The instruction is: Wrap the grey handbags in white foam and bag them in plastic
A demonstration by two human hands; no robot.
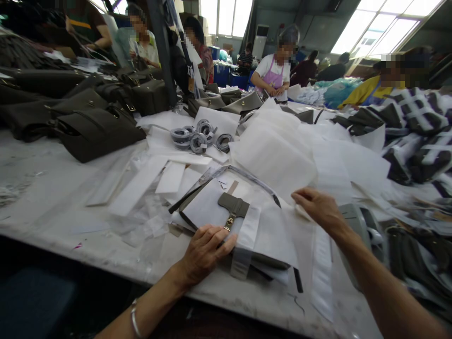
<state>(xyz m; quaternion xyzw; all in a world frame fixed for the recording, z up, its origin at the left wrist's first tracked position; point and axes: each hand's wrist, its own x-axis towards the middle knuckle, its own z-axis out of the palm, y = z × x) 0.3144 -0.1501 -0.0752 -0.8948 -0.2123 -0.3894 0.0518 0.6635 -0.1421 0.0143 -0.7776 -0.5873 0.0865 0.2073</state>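
Note:
An olive-green handbag (236, 205) lies on the table in front of me, its front covered with white paper. A gold clasp shows on its tab, and a clear strip of film (246, 242) runs over the paper beside it. My left hand (208, 252) is closed on the bag's near edge, fingers pressed together by the clasp. To the right of the bag, my right hand (319, 209) is raised with its fingers pinched. Something thin and whitish is at those fingertips; I cannot make out what. A wrapped strap (252, 176) curves behind the bag.
Several coiled, wrapped straps (198, 142) sit behind the bag, near a pile of white sheets (275, 146). Dark handbags (99, 129) are stacked at the left. A grey tape dispenser (363, 223) and wrapped bags (420, 113) are at the right. Several people work beyond.

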